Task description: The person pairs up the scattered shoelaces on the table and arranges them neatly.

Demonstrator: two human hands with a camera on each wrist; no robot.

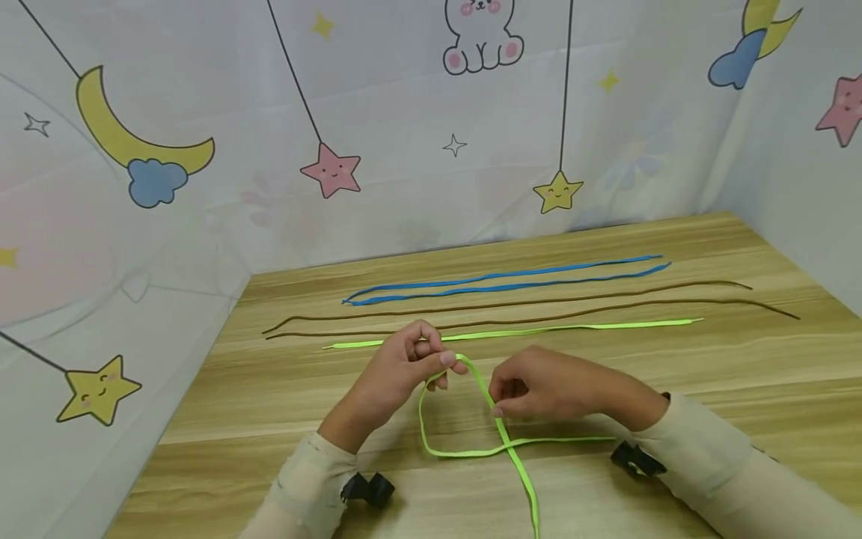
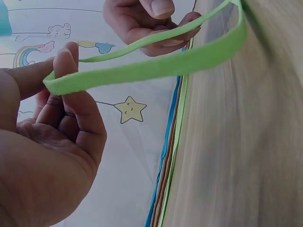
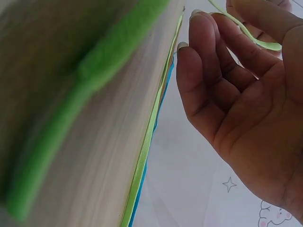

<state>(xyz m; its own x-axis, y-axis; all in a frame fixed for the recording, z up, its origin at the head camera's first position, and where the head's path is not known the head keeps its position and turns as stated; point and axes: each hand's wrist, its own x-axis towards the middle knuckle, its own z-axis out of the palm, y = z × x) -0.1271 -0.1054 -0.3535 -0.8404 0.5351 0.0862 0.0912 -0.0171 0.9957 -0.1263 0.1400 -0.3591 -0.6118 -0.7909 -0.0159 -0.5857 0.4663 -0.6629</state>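
Observation:
A flat neon-green shoelace (image 1: pixel 524 471) forms a loop between the hands, its two ends crossing low on the near side. One end runs toward the right sleeve, the other toward the near edge. My left hand (image 1: pixel 397 367) pinches the top of the loop between thumb and fingers; the left wrist view shows the shoelace (image 2: pixel 142 71) folded there. Just right of the loop is my right hand (image 1: pixel 545 382), fingertips right at the lace. In the right wrist view, the right hand's fingers (image 3: pixel 196 80) are loosely bent, thumb apart from them.
Behind the hands a second green shoelace (image 1: pixel 579 327) lies straight across the wooden table (image 1: pixel 256 434). Beyond it are two thin brown laces (image 1: pixel 512 304), then two blue laces (image 1: pixel 498 278). A printed white curtain (image 1: pixel 417 112) hangs along the back and sides.

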